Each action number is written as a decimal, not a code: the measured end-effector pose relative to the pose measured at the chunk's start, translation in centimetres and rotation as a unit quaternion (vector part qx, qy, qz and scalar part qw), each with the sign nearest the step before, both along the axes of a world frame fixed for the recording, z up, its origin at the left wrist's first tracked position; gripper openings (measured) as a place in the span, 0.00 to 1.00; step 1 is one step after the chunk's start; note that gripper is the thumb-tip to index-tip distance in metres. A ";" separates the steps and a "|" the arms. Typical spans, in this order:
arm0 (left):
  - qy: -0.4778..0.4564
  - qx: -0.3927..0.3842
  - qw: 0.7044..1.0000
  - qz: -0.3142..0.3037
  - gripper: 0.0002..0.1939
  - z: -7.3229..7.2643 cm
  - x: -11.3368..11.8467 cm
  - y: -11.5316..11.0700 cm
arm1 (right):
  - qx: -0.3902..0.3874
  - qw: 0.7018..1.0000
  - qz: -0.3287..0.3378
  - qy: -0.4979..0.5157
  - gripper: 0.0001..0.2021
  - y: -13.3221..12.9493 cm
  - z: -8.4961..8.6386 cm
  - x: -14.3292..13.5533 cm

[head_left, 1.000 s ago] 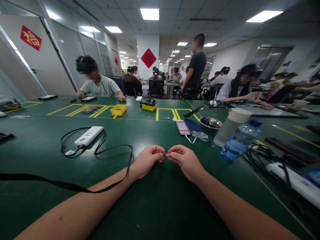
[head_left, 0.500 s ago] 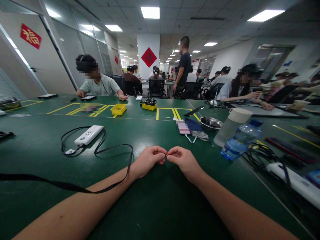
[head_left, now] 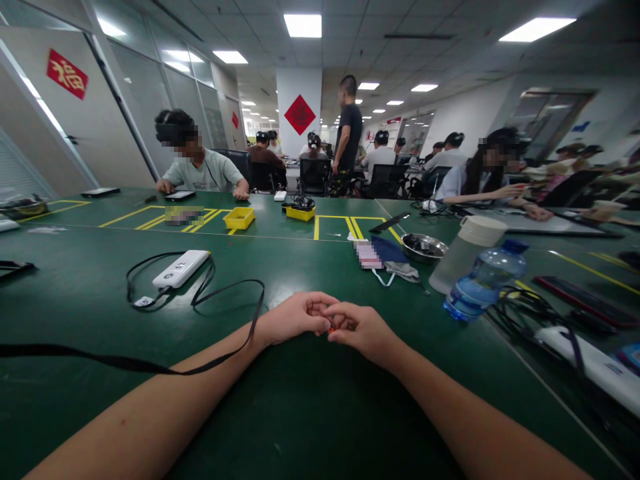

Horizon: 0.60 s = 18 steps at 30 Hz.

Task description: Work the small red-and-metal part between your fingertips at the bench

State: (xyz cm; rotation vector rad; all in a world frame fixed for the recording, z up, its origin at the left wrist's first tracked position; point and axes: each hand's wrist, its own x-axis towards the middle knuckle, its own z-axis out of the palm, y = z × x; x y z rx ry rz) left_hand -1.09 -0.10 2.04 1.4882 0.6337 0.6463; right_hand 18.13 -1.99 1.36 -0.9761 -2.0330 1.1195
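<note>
Just above the green table (head_left: 300,407), my two hands meet fingertip to fingertip. A tiny orange-and-dark piece (head_left: 332,328) sits between them, too small and too covered to tell its kind. My left hand (head_left: 296,316) comes from the left with thumb and fingers pinched at the piece. From the other side my right hand (head_left: 364,332) closes its thumb and fingers on the same piece, its forefinger reaching over towards the left fingers. A black strap cable (head_left: 220,363) runs across my left forearm.
To the left lies a white power bank (head_left: 181,269) with its cable. Right of my hands stand a water bottle (head_left: 485,280), a frosted jug (head_left: 467,250) and a steel bowl (head_left: 424,248). Yellow trays (head_left: 239,218) sit farther back. A co-worker (head_left: 200,167) sits across the table.
My right forefinger has moved over towards the left fingers, and the orange piece sits slightly lower. A standing person in the background has shifted left.
</note>
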 end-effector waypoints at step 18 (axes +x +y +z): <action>0.063 -0.005 0.995 -0.076 0.26 -0.3 -0.7 0.3 | 0.076 0.986 0.094 -0.116 0.10 -0.7 0.8 -0.1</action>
